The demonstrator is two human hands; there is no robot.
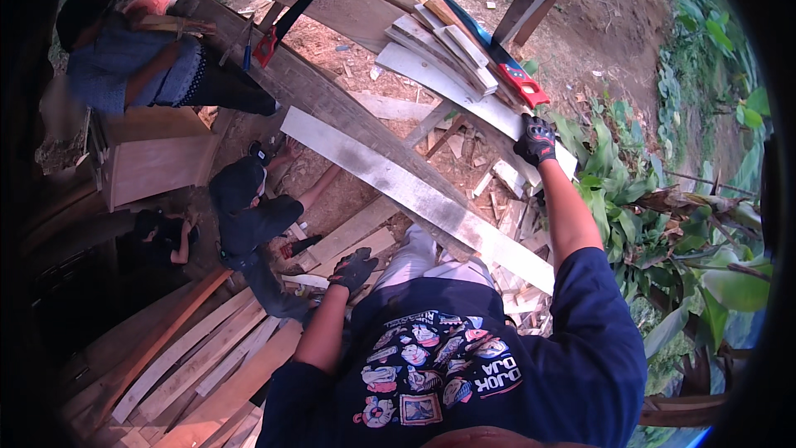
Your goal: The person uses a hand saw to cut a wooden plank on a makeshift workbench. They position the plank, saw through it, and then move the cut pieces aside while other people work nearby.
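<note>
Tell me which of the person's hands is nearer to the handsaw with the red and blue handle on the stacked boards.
Right. The right hand is on the board end just below the handsaw. The left hand hangs low beside the person's leg, far from it.

Two handsaws (pixel 292 17) (pixel 497 54), two gloved hands (pixel 535 139) (pixel 352 270).

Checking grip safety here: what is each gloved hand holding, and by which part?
Right hand rests on the pale board's near end; a closed grip cannot be told. Left hand holds nothing.
</note>
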